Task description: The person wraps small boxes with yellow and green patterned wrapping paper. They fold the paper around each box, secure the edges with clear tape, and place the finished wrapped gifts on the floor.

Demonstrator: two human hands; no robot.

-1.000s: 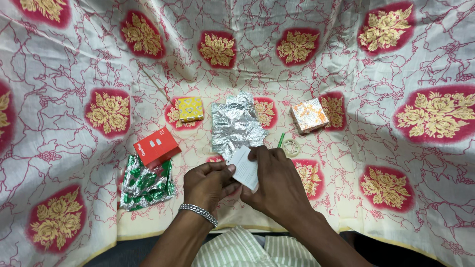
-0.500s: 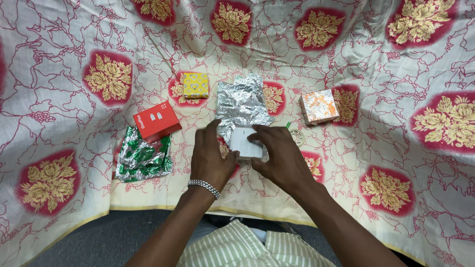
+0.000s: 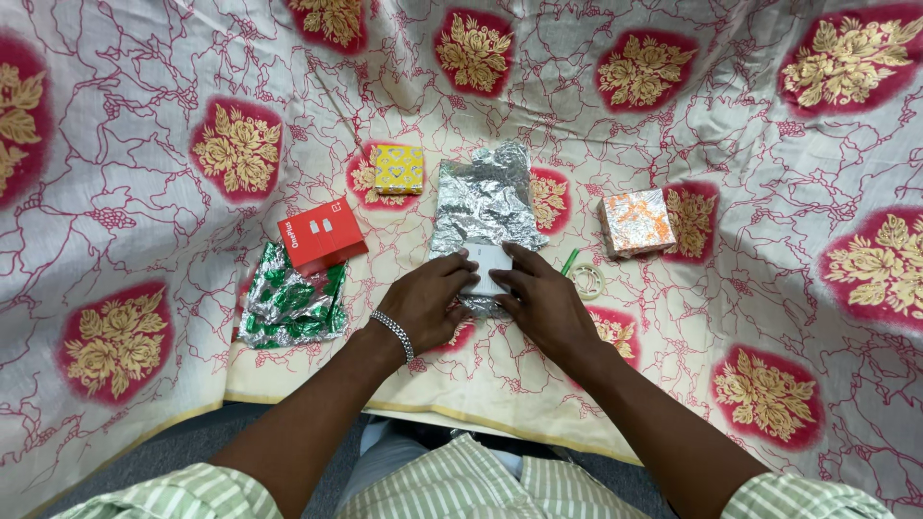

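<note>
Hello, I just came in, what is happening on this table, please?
A person presses both hands, left hand and right hand, on a small white box lying on a crumpled silver foil sheet. Around it lie a red box, green foil, a yellow box, an orange box and a tape roll.

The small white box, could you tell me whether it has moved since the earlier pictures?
Yes. The white box has gone from near the foil sheet's near edge onto it.

I find open cloth between the silver foil sheet (image 3: 484, 204) and the orange box (image 3: 635, 222), while the tape roll (image 3: 586, 281) and red box (image 3: 321, 235) flank the hands closely.
</note>
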